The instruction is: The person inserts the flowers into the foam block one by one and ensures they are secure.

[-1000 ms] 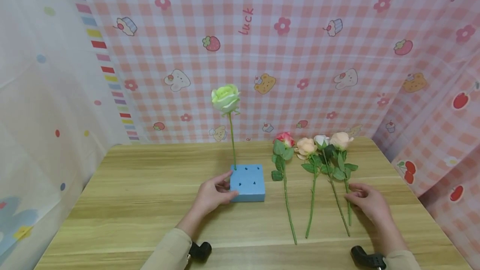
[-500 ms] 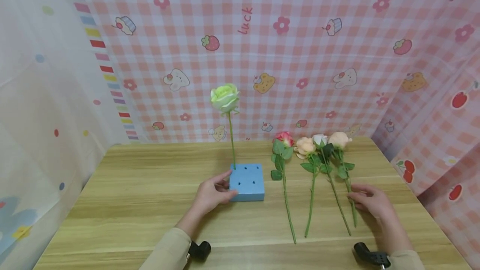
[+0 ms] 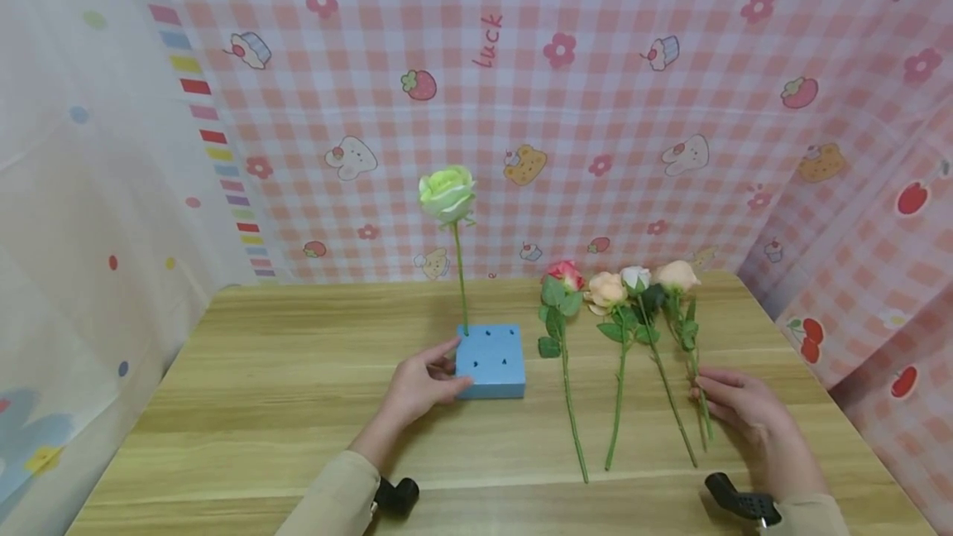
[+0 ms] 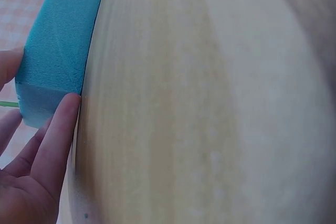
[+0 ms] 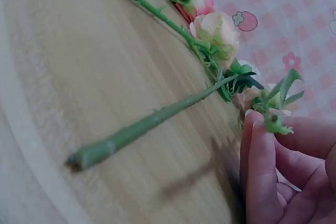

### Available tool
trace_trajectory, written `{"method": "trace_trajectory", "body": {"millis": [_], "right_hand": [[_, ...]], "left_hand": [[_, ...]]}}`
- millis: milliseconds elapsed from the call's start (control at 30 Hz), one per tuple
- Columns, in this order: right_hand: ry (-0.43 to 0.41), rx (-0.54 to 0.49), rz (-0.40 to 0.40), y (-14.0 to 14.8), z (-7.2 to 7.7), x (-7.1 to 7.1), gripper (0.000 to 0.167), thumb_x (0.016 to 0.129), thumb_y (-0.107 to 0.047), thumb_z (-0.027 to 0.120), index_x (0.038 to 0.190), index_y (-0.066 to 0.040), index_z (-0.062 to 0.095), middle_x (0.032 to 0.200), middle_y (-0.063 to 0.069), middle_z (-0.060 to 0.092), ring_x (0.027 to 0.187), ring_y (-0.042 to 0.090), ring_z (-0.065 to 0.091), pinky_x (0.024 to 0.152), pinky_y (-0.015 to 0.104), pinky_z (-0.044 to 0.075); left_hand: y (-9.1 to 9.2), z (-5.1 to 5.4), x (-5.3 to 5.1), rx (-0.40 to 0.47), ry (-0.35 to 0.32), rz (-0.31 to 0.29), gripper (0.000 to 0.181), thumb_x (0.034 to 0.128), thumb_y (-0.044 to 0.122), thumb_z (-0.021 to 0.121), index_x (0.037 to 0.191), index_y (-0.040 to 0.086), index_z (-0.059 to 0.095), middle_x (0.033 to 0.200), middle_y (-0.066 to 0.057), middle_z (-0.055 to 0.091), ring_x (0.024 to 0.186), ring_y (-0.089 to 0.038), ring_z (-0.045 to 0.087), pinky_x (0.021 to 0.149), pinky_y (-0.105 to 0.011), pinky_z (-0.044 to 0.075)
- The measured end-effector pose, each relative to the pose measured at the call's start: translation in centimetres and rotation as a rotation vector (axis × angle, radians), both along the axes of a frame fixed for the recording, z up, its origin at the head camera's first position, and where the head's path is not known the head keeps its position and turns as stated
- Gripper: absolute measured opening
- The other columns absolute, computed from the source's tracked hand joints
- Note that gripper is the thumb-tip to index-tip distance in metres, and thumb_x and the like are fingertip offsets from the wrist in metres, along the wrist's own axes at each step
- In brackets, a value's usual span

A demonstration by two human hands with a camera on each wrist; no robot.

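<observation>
**Right hand pinches a rose stem while the left holds the foam block**

The left hand (image 3: 423,387) grips the near-left side of a square light-blue foam block (image 3: 491,361), thumb and fingers clamped on its edges. A pale green-and-white artificial rose (image 3: 447,195) stands upright in the block's far-left corner.

Well to the block's right, the right hand (image 3: 748,410) has thumb and fingertips closed on the green stem of a pale-peach artificial rose (image 3: 675,278). Between block and hand, a red-pink rose (image 3: 566,275), a deeper-peach rose (image 3: 606,291) and a white rose (image 3: 636,279) lie on the wood-grain table (image 3: 298,387), blooms pointing away.
</observation>
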State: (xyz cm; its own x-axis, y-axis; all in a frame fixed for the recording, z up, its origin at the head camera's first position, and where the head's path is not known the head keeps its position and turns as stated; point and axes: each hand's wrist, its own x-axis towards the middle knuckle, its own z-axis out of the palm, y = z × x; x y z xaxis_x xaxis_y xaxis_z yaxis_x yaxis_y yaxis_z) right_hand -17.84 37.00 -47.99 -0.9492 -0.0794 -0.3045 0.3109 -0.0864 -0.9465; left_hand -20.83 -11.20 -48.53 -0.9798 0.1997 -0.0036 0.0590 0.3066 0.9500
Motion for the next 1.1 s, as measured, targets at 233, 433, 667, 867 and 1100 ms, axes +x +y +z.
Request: {"method": "trace_trajectory", "body": {"millis": [233, 433, 667, 867, 1100], "right_hand": [[-0.015, -0.077, -0.004, -0.2, 0.3, -0.3, 0.021, 0.099, -0.001, 0.058, 0.097, -0.018, 0.070, 0.093, -0.003, 0.071, 0.086, 0.008, 0.069, 0.078, 0.021, 0.057], [0.072, -0.025, 0.036, -0.9, 1.1, -0.6, 0.014, 0.101, -0.006, 0.056, 0.114, -0.008, 0.061, 0.098, -0.007, 0.072, 0.091, 0.006, 0.068, 0.078, 0.019, 0.056], [0.160, -0.099, 0.036, -3.1, 1.9, -1.0, 0.020, 0.100, 0.001, 0.054, 0.103, -0.015, 0.066, 0.097, -0.003, 0.072, 0.089, 0.008, 0.068, 0.076, 0.020, 0.057], [0.204, -0.067, 0.046, -5.3, 2.5, -1.6, 0.015, 0.100, 0.001, 0.055, 0.108, -0.009, 0.062, 0.097, -0.004, 0.072, 0.089, 0.008, 0.068, 0.077, 0.019, 0.056], [0.229, -0.040, 0.047, -7.6, 3.4, -2.4, 0.015, 0.098, 0.001, 0.057, 0.108, -0.010, 0.060, 0.092, -0.005, 0.071, 0.086, 0.008, 0.068, 0.074, 0.020, 0.057]], "left_hand": [[0.0, 0.0, 0.0, -0.003, 0.002, -0.003, 0.067, 0.0801, 0.017, 0.085, 0.141, 0.013, 0.058, 0.106, -0.012, 0.065, 0.092, -0.024, 0.064, 0.067, -0.031, 0.061], [0.1, 0.1, 0.0, 0.002, -0.001, -0.001, 0.066, 0.0802, 0.017, 0.085, 0.141, 0.013, 0.058, 0.106, -0.011, 0.065, 0.092, -0.024, 0.064, 0.067, -0.031, 0.061], [0.0, 0.2, 0.0, -0.010, 0.012, -0.004, 0.066, 0.0803, 0.017, 0.084, 0.141, 0.013, 0.058, 0.105, -0.011, 0.065, 0.092, -0.025, 0.064, 0.067, -0.031, 0.060], [-0.1, 0.1, 0.0, -0.020, 0.013, -0.003, 0.067, 0.0801, 0.019, 0.085, 0.141, 0.013, 0.057, 0.106, -0.011, 0.065, 0.092, -0.024, 0.064, 0.067, -0.030, 0.060], [-0.1, -0.1, -0.1, 0.000, 0.009, -0.007, 0.068, 0.0796, 0.019, 0.085, 0.141, 0.012, 0.057, 0.106, -0.012, 0.065, 0.091, -0.024, 0.065, 0.066, -0.031, 0.060]]}}
